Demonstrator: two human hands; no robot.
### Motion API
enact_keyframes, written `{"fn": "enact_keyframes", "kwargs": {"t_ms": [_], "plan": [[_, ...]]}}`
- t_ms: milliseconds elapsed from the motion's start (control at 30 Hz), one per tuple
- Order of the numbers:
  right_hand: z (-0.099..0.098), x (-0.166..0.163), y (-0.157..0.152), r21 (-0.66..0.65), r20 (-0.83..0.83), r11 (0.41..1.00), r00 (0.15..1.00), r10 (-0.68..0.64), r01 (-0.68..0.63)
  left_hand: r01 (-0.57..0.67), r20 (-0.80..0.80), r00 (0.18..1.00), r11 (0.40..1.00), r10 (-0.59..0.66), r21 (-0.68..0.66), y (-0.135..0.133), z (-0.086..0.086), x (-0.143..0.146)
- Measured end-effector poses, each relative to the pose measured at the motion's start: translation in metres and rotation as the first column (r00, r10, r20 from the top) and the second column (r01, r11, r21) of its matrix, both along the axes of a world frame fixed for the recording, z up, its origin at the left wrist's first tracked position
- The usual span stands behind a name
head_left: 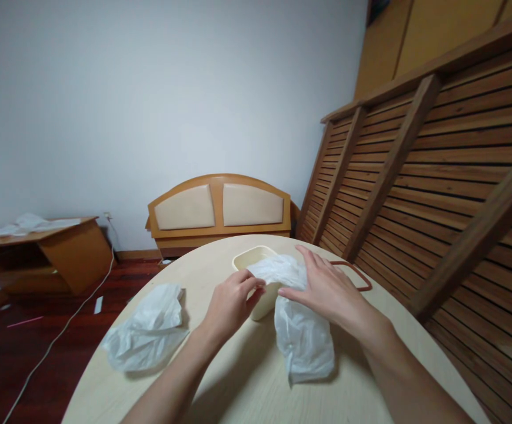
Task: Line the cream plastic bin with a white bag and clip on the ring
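Observation:
A cream plastic bin [262, 303] stands on the round table, its open mouth facing up. A thin white plastic bag [304, 347] lies partly over the bin's near right rim and droops down onto the tabletop. My left hand [237, 297] pinches the bag's edge at the near side of the rim, thumb and fingers together. My right hand [326, 285] is curved around the gathered part of the bag, thumb below and fingers above. The hand and bag hide part of the bin's right side.
A second crumpled white plastic bag [150, 330] lies on the left of the round table [238, 388]. Behind my right hand is a reddish-brown loop-shaped frame [362, 278]. A slatted wooden panel [392, 200] leans at the right, and a headboard [218, 206] stands beyond the table.

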State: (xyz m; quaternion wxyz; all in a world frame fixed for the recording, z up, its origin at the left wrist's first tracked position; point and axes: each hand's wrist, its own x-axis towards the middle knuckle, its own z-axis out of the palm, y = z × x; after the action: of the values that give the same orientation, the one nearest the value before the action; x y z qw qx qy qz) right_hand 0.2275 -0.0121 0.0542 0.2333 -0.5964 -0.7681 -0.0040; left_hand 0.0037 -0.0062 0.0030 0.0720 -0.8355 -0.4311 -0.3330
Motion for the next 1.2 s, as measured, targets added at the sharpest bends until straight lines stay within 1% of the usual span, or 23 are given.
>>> {"fn": "enact_keyframes", "kwargs": {"t_ms": [33,100,200,333,533,733,867,967,1067,1200], "plan": [[-0.003,-0.001,0.003,0.045,-0.021,0.999,0.999,0.025,-0.024,0.018,-0.004,1.0,1.0,-0.018,0.002,-0.002,0.001,0.001],[-0.008,0.0,0.008,0.068,-0.052,0.995,0.995,0.082,-0.079,0.051,-0.019,0.999,0.998,-0.05,0.029,-0.006,0.004,0.004],[-0.012,0.003,0.012,0.017,-0.052,0.993,0.992,0.114,-0.113,0.105,-0.06,0.993,0.989,-0.099,0.106,-0.01,0.006,0.007],[-0.007,0.006,0.009,-0.036,0.004,0.99,0.99,0.138,-0.138,0.152,-0.085,0.987,0.972,-0.139,0.181,-0.01,0.006,0.01],[0.001,0.0,0.004,-0.035,0.098,0.998,0.994,0.054,-0.051,0.187,-0.092,0.981,0.954,-0.17,0.233,-0.008,0.006,0.01],[0.004,-0.005,0.002,-0.073,0.084,0.994,0.992,0.092,-0.086,0.173,-0.096,0.983,0.958,-0.154,0.229,-0.007,0.005,0.009],[0.003,-0.004,0.005,-0.055,0.012,0.992,0.993,0.118,-0.117,0.154,-0.065,0.988,0.957,-0.143,0.244,-0.004,0.0,0.008],[0.001,-0.002,0.009,-0.014,-0.073,0.99,0.987,0.141,-0.142,0.142,-0.031,0.99,0.956,-0.138,0.256,-0.002,-0.003,0.006],[0.001,-0.001,0.011,0.071,-0.179,0.981,0.965,0.19,-0.18,0.128,-0.017,0.992,0.959,-0.128,0.252,0.0,-0.005,0.004],[0.007,0.001,0.009,0.211,-0.339,0.953,0.898,0.28,-0.218,0.113,-0.001,0.993,0.967,-0.116,0.229,0.002,-0.006,0.0]]}}
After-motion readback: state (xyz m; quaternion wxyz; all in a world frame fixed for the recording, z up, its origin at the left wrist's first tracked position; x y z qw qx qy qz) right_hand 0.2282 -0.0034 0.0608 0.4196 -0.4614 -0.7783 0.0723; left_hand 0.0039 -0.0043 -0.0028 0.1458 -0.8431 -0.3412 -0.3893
